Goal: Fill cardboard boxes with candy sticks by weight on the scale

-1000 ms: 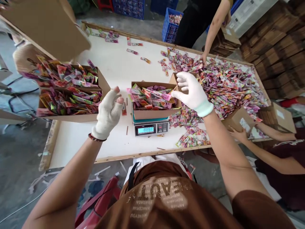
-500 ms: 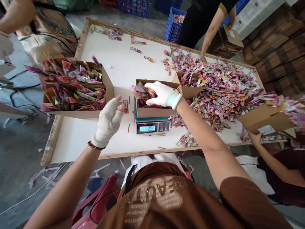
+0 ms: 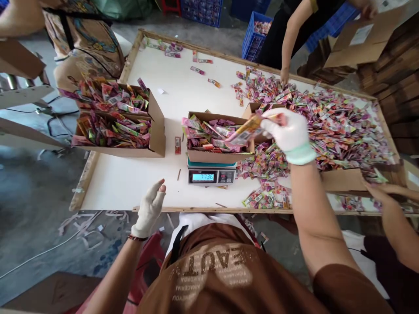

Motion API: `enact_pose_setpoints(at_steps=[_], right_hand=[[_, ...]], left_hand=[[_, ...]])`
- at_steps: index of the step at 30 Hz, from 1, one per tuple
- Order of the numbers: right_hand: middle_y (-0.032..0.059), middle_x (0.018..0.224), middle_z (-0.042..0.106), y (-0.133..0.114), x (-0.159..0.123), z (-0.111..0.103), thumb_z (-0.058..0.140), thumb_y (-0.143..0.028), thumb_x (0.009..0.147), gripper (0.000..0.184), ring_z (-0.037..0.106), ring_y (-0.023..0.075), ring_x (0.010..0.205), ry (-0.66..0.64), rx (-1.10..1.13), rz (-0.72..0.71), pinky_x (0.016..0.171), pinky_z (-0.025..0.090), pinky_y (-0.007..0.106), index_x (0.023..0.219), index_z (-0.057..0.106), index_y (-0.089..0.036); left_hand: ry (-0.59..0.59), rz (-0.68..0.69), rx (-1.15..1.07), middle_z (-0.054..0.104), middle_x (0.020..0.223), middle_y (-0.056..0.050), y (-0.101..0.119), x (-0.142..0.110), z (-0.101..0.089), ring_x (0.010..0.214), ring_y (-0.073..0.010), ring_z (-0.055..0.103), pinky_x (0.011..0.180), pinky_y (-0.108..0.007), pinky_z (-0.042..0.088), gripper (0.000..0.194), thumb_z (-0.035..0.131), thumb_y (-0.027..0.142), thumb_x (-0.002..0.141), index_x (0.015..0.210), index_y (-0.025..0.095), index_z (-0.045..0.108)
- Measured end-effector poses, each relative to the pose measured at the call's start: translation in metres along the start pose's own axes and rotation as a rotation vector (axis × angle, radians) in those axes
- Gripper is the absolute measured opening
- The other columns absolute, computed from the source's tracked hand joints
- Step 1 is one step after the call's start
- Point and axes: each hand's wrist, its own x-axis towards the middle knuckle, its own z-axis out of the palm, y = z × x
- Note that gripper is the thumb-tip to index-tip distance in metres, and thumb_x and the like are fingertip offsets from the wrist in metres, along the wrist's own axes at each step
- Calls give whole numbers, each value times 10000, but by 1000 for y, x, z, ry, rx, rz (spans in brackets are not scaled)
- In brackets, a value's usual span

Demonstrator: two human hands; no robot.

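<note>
My right hand [image 3: 288, 134], in a white glove, pinches a few slim printed snack packets [image 3: 248, 130] above the right end of an open cardboard box [image 3: 216, 156]. Similar packets fill that box, which rests on a digital scale [image 3: 211, 176] with a lit blue display. My left hand [image 3: 149, 209], in a glove with bare fingertips, is held over the table's near edge, left of the scale. Its fingers are loosely apart, with nothing in them. A smaller open box [image 3: 252, 110] behind my right hand is partly hidden.
Two packet-filled box sections [image 3: 126, 151] stand at the left of the white table [image 3: 131, 183]. A large heap of packets [image 3: 343, 126] covers its right side. A co-worker's hand [image 3: 284, 76] reaches into the heap; another person's hands [image 3: 381, 194] are by a carton at right.
My right hand has lifted out of the box on the scale and moved right with packets. The displayed number has dropped. My left hand has moved down, towards the table's near edge.
</note>
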Motion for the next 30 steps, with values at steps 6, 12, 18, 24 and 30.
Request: enact_pose_setpoints(at_steps=[6,12,18,24,30], right_hand=[[60,756,723,32,-50,-107,736,-364,903,149,727,301,696,241,-338,88,712,627,521,1039,788,-329],[57,1153,746,44,-52,-115,691,-431,938,265,743,329,916,243,-616,59,941,600,587,1194,736,-381],[97,1162,766,21,-1,8,716,-309,935,207,722,216,920,-119,-418,-114,926,586,404,1102,768,-198],[206,1293,708,15,44,115,694,-440,944,442,666,390,1173,-576,-887,42,939,554,500,1268,708,-140],[165,1181,774,22,47,112,489,-240,1016,307,713,328,1098,-553,-899,10,884,523,419,1097,781,-189]], left_hand=[[16,-122,20,697,1364,-200,11,-21,0,1283,-336,658,1187,-516,451,768,474,731,967,1445,145,607],[102,36,29,727,1289,-185,47,3,-8,1233,-307,676,1139,-479,493,697,486,670,999,1413,129,634],[224,472,65,689,1380,-131,131,45,-16,1250,-244,665,1138,-415,510,487,503,496,1040,1390,189,646],[185,701,411,668,1300,-145,197,76,0,1193,-286,641,1021,-434,562,345,517,307,986,1267,200,686],[161,725,638,588,1296,-183,220,123,19,1097,-351,576,941,-543,515,376,668,267,831,1205,232,700]])
